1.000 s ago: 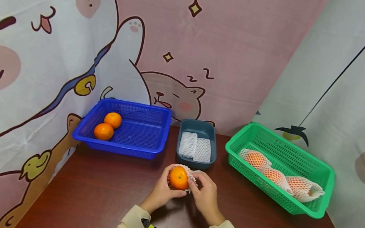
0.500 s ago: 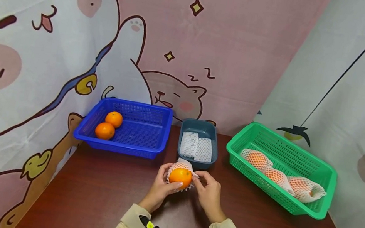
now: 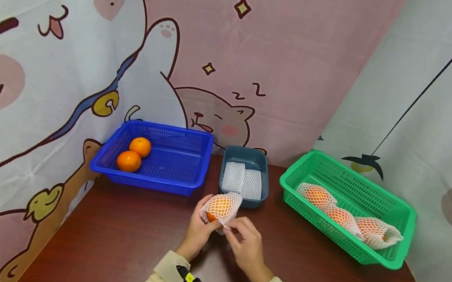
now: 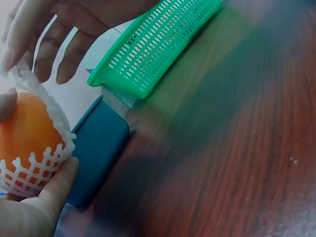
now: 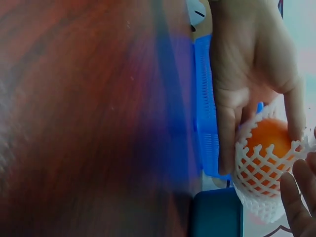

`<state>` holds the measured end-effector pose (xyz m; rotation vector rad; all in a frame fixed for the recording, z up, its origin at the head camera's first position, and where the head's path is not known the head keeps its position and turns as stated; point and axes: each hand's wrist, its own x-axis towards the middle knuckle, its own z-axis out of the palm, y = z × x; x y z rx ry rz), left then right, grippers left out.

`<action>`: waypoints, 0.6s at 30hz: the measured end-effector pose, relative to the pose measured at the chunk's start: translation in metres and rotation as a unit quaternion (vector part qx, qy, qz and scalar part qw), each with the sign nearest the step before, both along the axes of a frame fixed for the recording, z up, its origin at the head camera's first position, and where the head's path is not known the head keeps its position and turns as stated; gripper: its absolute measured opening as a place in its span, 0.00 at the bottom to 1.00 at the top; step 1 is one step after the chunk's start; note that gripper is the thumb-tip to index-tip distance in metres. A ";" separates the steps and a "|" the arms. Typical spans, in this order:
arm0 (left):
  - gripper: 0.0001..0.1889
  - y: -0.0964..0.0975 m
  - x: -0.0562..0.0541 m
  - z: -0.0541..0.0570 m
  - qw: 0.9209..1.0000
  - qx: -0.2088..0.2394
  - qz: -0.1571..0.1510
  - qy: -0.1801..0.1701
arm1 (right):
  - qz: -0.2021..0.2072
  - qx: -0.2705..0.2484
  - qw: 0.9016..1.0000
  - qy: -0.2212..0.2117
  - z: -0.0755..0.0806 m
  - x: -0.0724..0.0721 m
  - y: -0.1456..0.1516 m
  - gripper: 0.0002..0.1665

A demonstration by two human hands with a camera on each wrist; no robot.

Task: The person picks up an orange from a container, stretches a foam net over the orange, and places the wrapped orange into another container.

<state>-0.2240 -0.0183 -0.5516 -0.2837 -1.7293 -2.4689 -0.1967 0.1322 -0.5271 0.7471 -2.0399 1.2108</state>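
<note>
In the head view my left hand (image 3: 196, 234) grips an orange (image 3: 211, 217) that is mostly covered by a white foam net sleeve (image 3: 222, 202). My right hand (image 3: 248, 248) pinches the sleeve's rim at the near right side with thumb and fingertips. A patch of bare orange peel shows through the sleeve's mouth, which faces me. The left wrist view has the orange (image 4: 29, 123) close up, with the net's ragged edge around it and the left thumb on the peel. From the right wrist, the net (image 5: 259, 173) cups the fruit's far side.
At the back left, a blue basket (image 3: 170, 183) contains two bare oranges (image 3: 129, 161). A small dark teal tray (image 3: 265, 185) with two flat foam nets (image 3: 252, 184) stands behind the hands. The green basket (image 3: 405, 238) on the right contains three netted oranges (image 3: 341, 217).
The orange has been turned, so its netted side now faces up where bare peel showed before. The right hand has moved slightly nearer and left, holding the net's rim.
</note>
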 end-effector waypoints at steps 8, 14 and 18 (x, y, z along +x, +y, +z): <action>0.41 -0.006 -0.003 -0.004 0.999 -0.012 -0.008 0.043 | 0.027 0.025 0.998 -0.044 -0.002 0.007 -0.002 0.13; 0.41 -0.011 -0.002 -0.003 0.997 -0.038 -0.038 0.047 | 0.052 0.012 0.998 -0.026 0.001 0.009 0.002 0.14; 0.40 -0.018 0.000 -0.001 0.989 -0.039 -0.143 0.021 | -0.004 0.006 0.999 -0.039 0.015 0.008 0.018 0.16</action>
